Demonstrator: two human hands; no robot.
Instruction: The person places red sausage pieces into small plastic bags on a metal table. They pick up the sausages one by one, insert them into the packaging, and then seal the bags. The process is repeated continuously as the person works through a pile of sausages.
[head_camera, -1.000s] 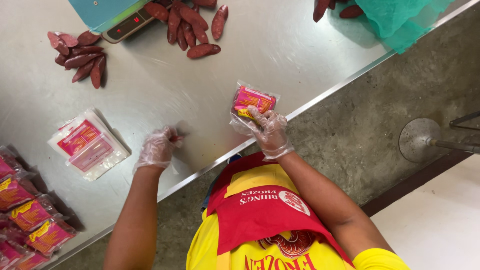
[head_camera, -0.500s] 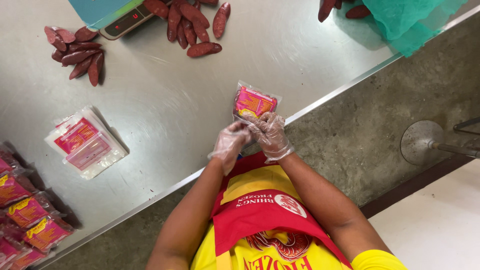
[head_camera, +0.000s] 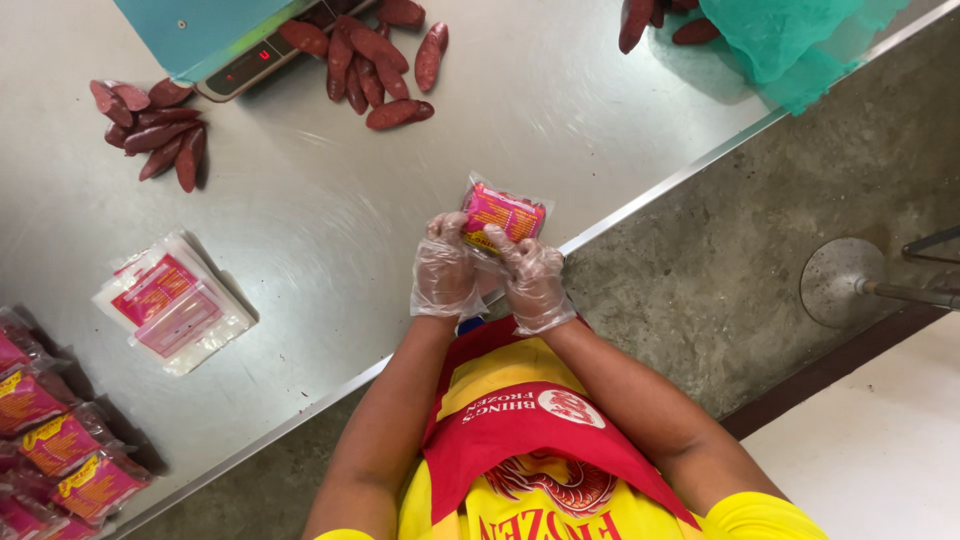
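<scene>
From the head camera, looking straight down, both hands wear thin clear plastic gloves and meet at the near edge of a stainless steel table (head_camera: 560, 130). The left hand (head_camera: 445, 268) and the right hand (head_camera: 530, 280) sit side by side, almost touching, and both are closed with fingers and thumbs on the lower end of a clear plastic pouch (head_camera: 503, 212) with a pink and yellow label, which lies just above the table's near edge, right of its middle. To the left on the table rests a small stack of empty labelled pouches (head_camera: 172, 305), well apart from the hands. At the left edge lies a heap of filled pouches (head_camera: 60, 450) with red and yellow labels. Far left is a cluster of dark red sausages (head_camera: 150, 125); another group of sausages (head_camera: 375, 60) lies beside a digital scale (head_camera: 240, 70) with a teal tray (head_camera: 195, 30) on it. At the far right sits a green net (head_camera: 790, 45) with more sausages by it. Below the table is a grey concrete floor (head_camera: 700, 290) with a round metal base (head_camera: 840, 280).
</scene>
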